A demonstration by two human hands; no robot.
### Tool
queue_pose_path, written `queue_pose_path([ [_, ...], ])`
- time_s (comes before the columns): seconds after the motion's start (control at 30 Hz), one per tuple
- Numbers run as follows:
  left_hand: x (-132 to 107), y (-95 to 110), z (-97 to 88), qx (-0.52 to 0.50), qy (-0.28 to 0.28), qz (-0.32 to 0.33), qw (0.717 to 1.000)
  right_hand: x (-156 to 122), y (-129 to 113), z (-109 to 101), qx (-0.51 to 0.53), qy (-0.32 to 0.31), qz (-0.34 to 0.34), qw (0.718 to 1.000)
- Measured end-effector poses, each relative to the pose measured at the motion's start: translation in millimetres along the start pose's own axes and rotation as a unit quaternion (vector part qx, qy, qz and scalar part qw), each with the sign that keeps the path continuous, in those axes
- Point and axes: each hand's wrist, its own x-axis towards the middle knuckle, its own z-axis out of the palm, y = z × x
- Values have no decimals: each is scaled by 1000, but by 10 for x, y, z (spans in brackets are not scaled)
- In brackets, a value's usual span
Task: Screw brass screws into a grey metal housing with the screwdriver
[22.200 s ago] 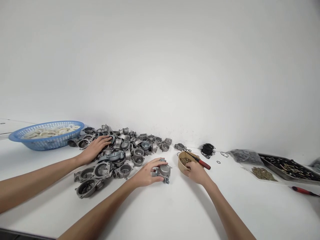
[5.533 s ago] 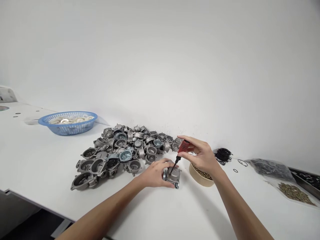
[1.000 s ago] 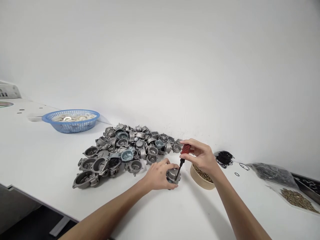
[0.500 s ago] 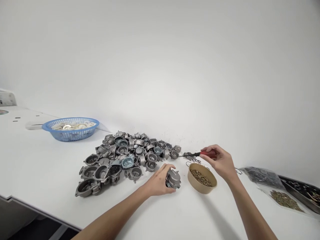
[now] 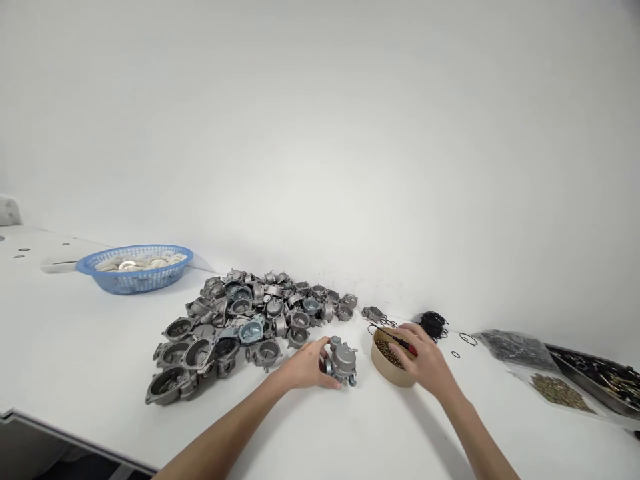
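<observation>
My left hand (image 5: pixel 311 366) grips a grey metal carburetor (image 5: pixel 343 359) at its left side, on the white table. A screwdriver (image 5: pixel 404 344) with a red and black handle lies in my right hand (image 5: pixel 424 357), its thin shaft pointing up and to the left. That hand is over the right side of a tan round bowl (image 5: pixel 393 375) of small brass-coloured screws (image 5: pixel 387 353). Its fingertips reach down toward the screws; whether they touch any is hidden. To the left of the held carburetor spreads a large heap of similar grey metal bodies (image 5: pixel 250 330).
A blue plastic basket (image 5: pixel 135 283) of whitish parts stands at the back left. Black rings (image 5: pixel 433 325) lie by the wall behind my right hand. On the right are clear bags, one with brass-coloured pieces (image 5: pixel 560 390), and a dark metal tray (image 5: pixel 590 383).
My right hand has come down and left with the screwdriver, from behind the bowl to over its screws. The carburetor in my left hand has turned somewhat, and the view has shifted slightly.
</observation>
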Motion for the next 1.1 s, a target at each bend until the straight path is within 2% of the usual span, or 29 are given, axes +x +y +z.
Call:
queue_pose_path([
  [0.07, 5, 1, -5, -44, -28, 30, 998, -39, -345, 105, 53, -66, -67, 994],
  [0.17, -3, 47, -13, -100, -118, 122, 980, -113, -737, 371, 117, -155, -85, 977],
  [0.23, -9, 68, -33, -91, -156, 161, 970, -137, -829, 521, 146, -165, -102, 970],
  [0.3, -7, 56, -64, -50, -152, 155, 975, -126, -781, 565, 144, -137, -120, 973],
  [0.37, 3, 11, -94, -12, -127, 125, 984, -85, -618, 465, 131, -72, -121, 981],
  [0.43, 17, -46, -114, 8, -103, 103, 989, -36, -354, 233, 117, 18, -95, 988],
  [0.47, 24, -69, -119, 13, -96, 98, 990, -19, -187, 86, 103, 81, -62, 989],
  [0.53, 32, -97, -120, 20, -97, 97, 990, -27, 206, -221, 41, 160, 11, 986],
  [0.6, 34, -97, -115, 27, -99, 103, 989, -113, 641, -480, -73, 195, 114, 971],
  [0.67, 30, -81, -111, 35, -98, 110, 988, -268, 1053, -647, -166, 186, 214, 944],
  [0.73, 25, -60, -110, 45, -94, 115, 988, -446, 1376, -717, -187, 155, 271, 931],
  [0.77, 21, -48, -110, 49, -93, 117, 988, -524, 1494, -723, -192, 168, 298, 920],
  [0.87, -8, 18, -118, 62, -91, 120, 987, -665, 1681, -675, -172, 191, 336, 906],
  [0.97, -114, 144, -161, 77, -71, 120, 987, -675, 1706, -611, -161, 240, 342, 894],
  [1.03, -268, 225, -247, 88, -24, 115, 989, -652, 1698, -589, -146, 244, 368, 885],
  [1.1, -510, 245, -401, 105, 77, 107, 986, -629, 1703, -585, -126, 221, 410, 876],
])
